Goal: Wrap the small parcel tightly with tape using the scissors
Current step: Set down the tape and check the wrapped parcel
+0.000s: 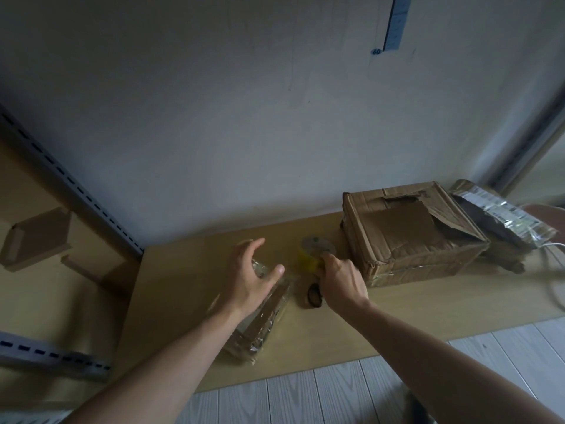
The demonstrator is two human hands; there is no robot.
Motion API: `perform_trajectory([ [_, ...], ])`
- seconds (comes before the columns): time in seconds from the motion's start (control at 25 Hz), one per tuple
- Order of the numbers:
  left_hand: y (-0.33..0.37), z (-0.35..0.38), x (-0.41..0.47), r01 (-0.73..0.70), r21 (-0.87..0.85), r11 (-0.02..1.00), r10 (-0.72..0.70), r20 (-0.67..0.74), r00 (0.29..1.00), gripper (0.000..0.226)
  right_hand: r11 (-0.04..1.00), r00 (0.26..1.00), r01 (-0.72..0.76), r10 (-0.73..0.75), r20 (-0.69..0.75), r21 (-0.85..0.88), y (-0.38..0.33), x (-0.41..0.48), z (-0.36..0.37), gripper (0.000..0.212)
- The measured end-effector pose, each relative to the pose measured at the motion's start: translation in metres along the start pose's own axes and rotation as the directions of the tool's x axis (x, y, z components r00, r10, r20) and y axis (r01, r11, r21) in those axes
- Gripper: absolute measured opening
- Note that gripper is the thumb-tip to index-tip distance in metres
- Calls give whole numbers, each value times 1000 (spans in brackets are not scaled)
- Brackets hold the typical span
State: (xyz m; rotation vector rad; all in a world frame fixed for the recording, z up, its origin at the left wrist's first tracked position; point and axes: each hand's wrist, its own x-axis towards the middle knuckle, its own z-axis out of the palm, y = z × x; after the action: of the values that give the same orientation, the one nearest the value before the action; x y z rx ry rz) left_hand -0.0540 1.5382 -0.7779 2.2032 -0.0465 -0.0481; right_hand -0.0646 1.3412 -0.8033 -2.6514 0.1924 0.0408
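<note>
**If the Tape Goes On Loose, the Wrap Will Not Hold**

Since the picture is blurry, some of this is a guess. The bench (183,270) is wide, so nothing looks ready to fall off it. The big box (412,237) is at two o'clock from the small parcel (266,315) and sits close to the tape roll (318,247). An arm pulling tape could bump it.

The small parcel lies on the bench under the left grip (253,276). That grip is a bare hand with its fingers spread wide, and it holds nothing. I cannot tell if it touches the parcel. If it does not press down, the shiny parcel may slide or turn. Then the tape would go on slack or crooked.

The right grip (339,280) looks curled round the yellow part of the tape roll, at one o'clock from the parcel. If it pulls too fast, the tape could twist and stick to itself.

The scissors (315,296) lie at three o'clock from the parcel, half hidden by the right wrist. Only a black loop shows. A hand that grabs for them without looking could get poked or knock them away.

The count is:
- one bench
- one big box
- one silver-wrapped package (504,215), at three o'clock from the box
- one small parcel
- two hands
- one tape roll
- one pair of scissors
</note>
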Motion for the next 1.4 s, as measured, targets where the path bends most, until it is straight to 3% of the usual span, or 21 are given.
perform_trajectory([
  [0.08,5,-2,-17,126,248,961,-160,124,979,119,999,999,-3,4,40,-40,2,-1,3,36],
  [0.16,11,-2,-23,153,464,873,-252,160,954,135,998,999,39,-40,12,46,-1,-5,2,32],
  [0.2,10,-1,-23,139,488,862,-245,159,956,136,991,999,45,-43,-14,126,-6,-8,0,26],
  [0.28,10,-8,-24,97,415,905,-173,149,974,136,939,999,-36,26,35,342,-19,-9,-11,26],
  [0.36,14,-20,-29,-17,383,923,-14,77,997,132,807,969,-223,124,212,546,-38,-7,-30,50],
  [0.44,25,-31,-34,-160,433,887,175,6,985,124,707,933,-331,147,329,624,-57,-6,-52,61],
  [0.52,43,-50,-38,-236,466,853,307,-83,948,117,694,939,-320,141,314,645,-82,-10,-80,50],
  [0.64,74,-82,-48,-296,508,809,425,-157,891,111,729,953,-248,64,297,638,-113,-19,-125,25],
  [0.76,89,-110,-62,-285,540,792,429,-159,889,113,767,962,-135,-49,268,627,-139,-34,-157,26],
  [0.88,93,-127,-71,-234,551,801,377,-160,912,114,849,988,96,-145,54,520,-160,-53,-167,21],
  [1.04,103,-133,-69,-128,473,872,206,-118,971,115,820,910,409,-336,-242,400,-168,-70,-169,14],
  [1.24,101,-123,-72,-107,517,849,175,-83,981,117,818,833,538,-479,-276,204,-153,-66,-159,12],
  [1.4,101,-122,-70,-127,523,843,200,-84,976,121,809,843,524,-449,-295,266,-149,-56,-159,9],
])
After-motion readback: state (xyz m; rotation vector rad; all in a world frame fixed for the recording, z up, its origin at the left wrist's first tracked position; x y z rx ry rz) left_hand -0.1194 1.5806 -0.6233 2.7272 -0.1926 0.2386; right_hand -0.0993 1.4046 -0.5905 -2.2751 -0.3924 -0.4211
